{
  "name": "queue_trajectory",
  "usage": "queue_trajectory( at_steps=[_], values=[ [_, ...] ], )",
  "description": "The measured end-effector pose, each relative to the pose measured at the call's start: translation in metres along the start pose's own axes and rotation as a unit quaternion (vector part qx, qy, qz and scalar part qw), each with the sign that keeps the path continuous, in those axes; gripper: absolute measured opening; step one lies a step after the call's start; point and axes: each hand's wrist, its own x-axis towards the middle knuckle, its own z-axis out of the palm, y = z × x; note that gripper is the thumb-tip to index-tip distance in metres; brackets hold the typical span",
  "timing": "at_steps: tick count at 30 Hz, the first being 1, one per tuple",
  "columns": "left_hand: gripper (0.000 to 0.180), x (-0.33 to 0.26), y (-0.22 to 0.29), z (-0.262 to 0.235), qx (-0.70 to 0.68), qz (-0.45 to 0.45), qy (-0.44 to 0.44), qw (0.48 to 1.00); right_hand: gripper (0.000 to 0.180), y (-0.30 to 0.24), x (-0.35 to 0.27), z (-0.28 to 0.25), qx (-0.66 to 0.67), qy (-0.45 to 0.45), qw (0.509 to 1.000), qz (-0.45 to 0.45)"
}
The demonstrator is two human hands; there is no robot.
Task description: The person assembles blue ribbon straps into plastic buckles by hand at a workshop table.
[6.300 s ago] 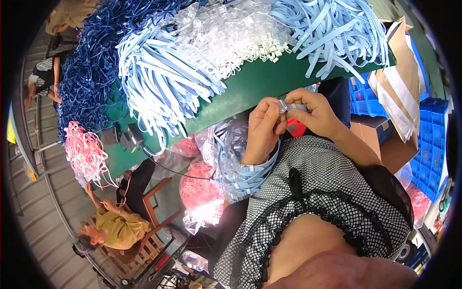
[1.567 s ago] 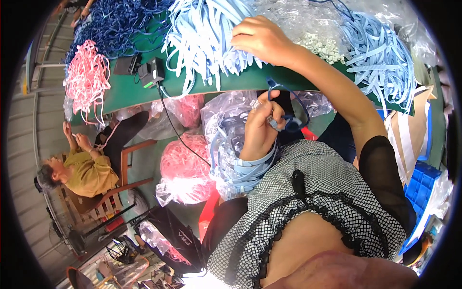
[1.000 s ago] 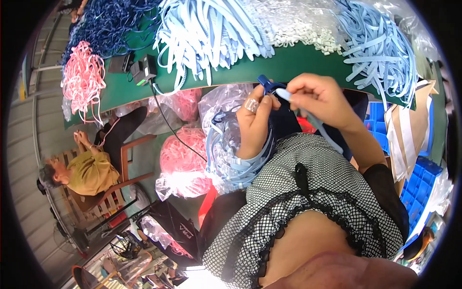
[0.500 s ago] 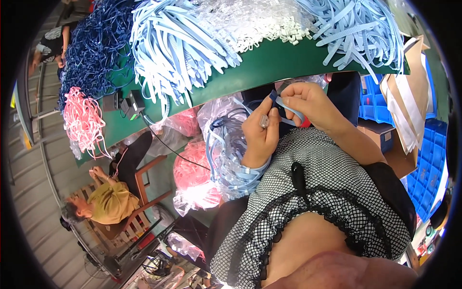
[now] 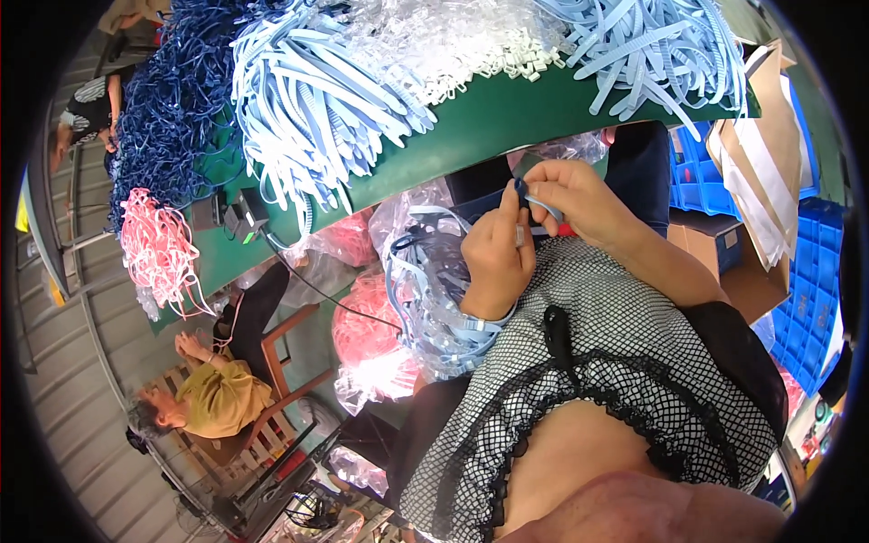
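My left hand (image 5: 498, 242) is closed, thumb and forefinger pinching the dark blue end (image 5: 520, 186) of a narrow strap. A small clear plastic piece (image 5: 520, 235) is tucked between its fingers. Facing it, my right hand (image 5: 579, 197) pinches the strap's light blue part (image 5: 549, 210), and the fingertips of both hands nearly meet. Beside my left wrist hangs a bundle of light blue straps with clear plastic parts (image 5: 444, 312); one strap lies across the wrist. My fingers partly hide how the dark and light blue parts join.
On the green table (image 5: 471, 131) lie light blue straps (image 5: 317, 109), white clips (image 5: 493, 68), dark blue cords (image 5: 172, 100) and pink cords (image 5: 158, 244). A black box-shaped device (image 5: 244, 215) trails a cable. Blue crates (image 5: 810, 281) and a cardboard box (image 5: 751, 281) stand right. A seated person (image 5: 222, 398) handles pink cord.
My hands have drawn closer together over the strap, and its dark blue end now looks folded between the fingertips. The whole view has shifted slightly.
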Motion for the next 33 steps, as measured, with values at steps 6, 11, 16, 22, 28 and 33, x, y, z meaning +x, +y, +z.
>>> queue_trajectory(
  at_steps=[6, 11, 16, 22, 28, 33],
  values=[
    [0.044, 0.003, 0.001, -0.004, 0.006, 0.006, -0.003, 1.0, 0.017, 0.005, -0.004, 0.003, 0.142, -0.012, 0.99, -0.011],
    [0.046, 0.004, 0.004, -0.002, 0.023, 0.013, 0.008, 1.0, 0.017, 0.007, -0.004, -0.003, 0.062, -0.006, 0.998, 0.001],
    [0.043, 0.003, 0.007, -0.003, 0.032, 0.018, -0.041, 0.999, 0.019, 0.011, -0.005, -0.012, 0.079, -0.013, 0.997, 0.017],
    [0.035, 0.002, 0.004, -0.001, -0.004, 0.0, -0.032, 0.999, 0.015, 0.004, -0.01, -0.016, 0.086, -0.026, 0.995, 0.03],
    [0.016, 0.008, 0.007, -0.02, -0.202, -0.062, -0.136, 0.968, 0.013, -0.026, -0.019, -0.032, -0.128, -0.135, 0.982, -0.021],
    [0.015, 0.02, 0.007, -0.027, -0.243, -0.017, -0.223, 0.944, 0.011, -0.029, -0.022, -0.041, -0.102, -0.198, 0.974, 0.033]
  ],
)
